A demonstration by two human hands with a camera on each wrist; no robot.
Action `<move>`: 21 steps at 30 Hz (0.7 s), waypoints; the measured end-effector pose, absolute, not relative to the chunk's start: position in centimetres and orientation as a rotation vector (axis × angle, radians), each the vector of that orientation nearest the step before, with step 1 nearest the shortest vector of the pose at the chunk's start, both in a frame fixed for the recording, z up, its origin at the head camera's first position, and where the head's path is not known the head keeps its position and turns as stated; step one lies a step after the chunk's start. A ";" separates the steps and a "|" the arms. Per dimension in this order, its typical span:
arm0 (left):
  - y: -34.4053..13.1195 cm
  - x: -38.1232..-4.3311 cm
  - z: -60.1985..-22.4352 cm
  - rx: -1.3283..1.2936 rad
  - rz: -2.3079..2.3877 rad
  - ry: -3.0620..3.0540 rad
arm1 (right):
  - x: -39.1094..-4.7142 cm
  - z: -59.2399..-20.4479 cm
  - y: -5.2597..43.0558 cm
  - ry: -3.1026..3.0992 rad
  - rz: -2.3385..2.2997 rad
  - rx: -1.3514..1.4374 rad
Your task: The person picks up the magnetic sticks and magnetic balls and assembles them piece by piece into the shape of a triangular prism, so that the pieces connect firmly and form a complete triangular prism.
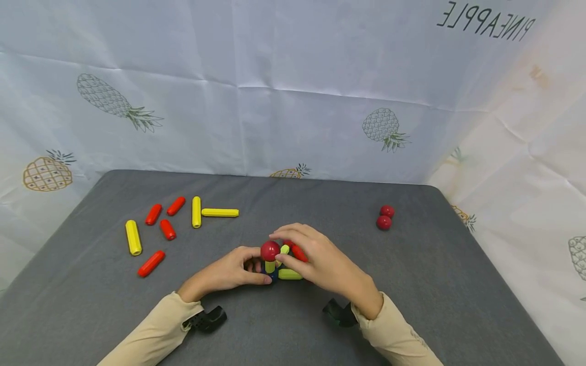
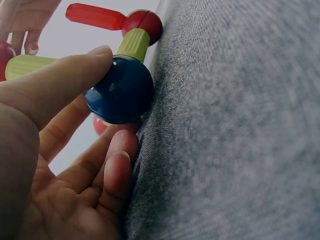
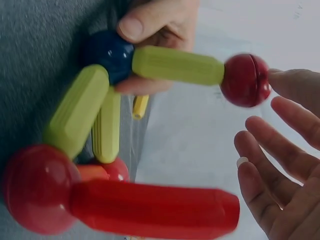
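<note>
My left hand (image 1: 231, 269) holds a dark blue ball (image 2: 120, 90) low at the table, thumb on one side and fingers behind. Three yellow-green rods join this ball. One rod (image 3: 177, 65) stands upright with a red ball (image 1: 270, 250) on its top; another rod (image 1: 289, 274) runs right along the table to a second red ball (image 3: 42, 190). From that ball a red rod (image 3: 155, 207) points upward. The third rod (image 3: 106, 125) leads to a further red ball (image 3: 117, 170). My right hand (image 1: 325, 262) touches the top ball with its thumb, fingers spread loosely beside it.
Several short red rods (image 1: 151, 263) and three yellow rods (image 1: 133, 237) lie on the grey table (image 1: 256, 330) at the left. Two loose red balls (image 1: 384, 222) sit together at the right. A pineapple-print cloth (image 1: 293, 132) hangs behind the table.
</note>
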State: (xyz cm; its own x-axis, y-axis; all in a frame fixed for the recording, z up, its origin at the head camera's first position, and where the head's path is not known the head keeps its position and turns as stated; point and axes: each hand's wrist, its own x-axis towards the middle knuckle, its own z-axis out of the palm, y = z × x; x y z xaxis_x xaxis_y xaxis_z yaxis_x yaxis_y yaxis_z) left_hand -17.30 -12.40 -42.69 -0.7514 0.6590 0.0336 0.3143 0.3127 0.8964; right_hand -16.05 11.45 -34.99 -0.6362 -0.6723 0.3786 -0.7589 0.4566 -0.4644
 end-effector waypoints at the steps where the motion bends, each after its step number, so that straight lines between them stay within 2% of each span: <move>1: -12.4 -17.3 -42.7 0.868 1.420 2.241 | -16.2 -34.9 11.6 -2.556 0.928 1.263; 10: -12.4 -17.5 -42.9 0.856 1.441 2.228 | -17.7 -34.8 13.3 -2.484 0.997 1.245; 21: -12.5 -17.5 -43.0 0.848 1.427 2.249 | -19.7 -35.3 15.5 -2.514 0.967 1.085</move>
